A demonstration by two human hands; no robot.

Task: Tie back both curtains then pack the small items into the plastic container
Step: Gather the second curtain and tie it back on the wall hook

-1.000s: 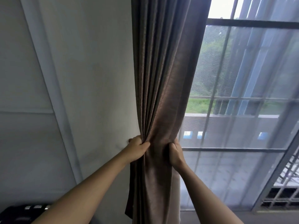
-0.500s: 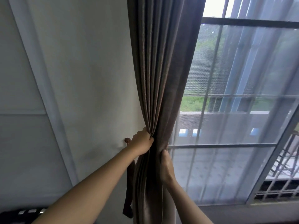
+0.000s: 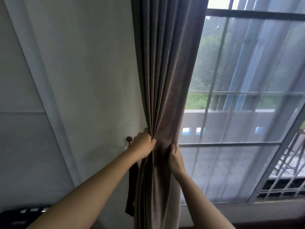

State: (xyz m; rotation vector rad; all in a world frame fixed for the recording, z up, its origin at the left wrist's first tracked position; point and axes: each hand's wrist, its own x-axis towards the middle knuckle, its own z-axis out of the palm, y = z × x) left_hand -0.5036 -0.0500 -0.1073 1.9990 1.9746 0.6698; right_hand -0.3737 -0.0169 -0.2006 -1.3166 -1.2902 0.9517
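Through the head camera, the brown curtain hangs between wall and window, gathered at its waist: my left hand clenches the pleats, my right hand grips the window-side edge. The cloth looks soft and weighty, so I would hold that waist while looping the dark tieback that hangs below the knob.
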